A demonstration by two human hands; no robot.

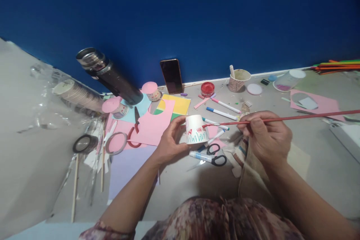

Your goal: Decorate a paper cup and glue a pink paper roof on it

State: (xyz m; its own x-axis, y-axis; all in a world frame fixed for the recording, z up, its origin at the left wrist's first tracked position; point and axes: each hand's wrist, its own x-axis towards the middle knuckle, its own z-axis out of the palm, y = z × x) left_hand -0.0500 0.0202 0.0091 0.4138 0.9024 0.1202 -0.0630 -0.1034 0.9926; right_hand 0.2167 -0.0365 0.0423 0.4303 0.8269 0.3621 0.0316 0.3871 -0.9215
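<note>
My left hand (171, 140) grips a small white paper cup (196, 129), held upside down, with green grass strokes and red marks painted on its side. My right hand (266, 135) pinches a long red-handled paintbrush (281, 119). The brush tip touches the cup's side near its upper right. The handle runs out to the right edge of the view. A pot of red paint (207, 88) stands open further back on the table.
Black-handled scissors (215, 155) and felt pens (223, 112) lie under my hands. Pink, yellow and blue papers (153, 125), tape rolls (115, 143), a dark flask (112, 77), a phone (171, 75) against the blue wall, a paper cup (238, 79) and coloured sticks (337, 65) surround them.
</note>
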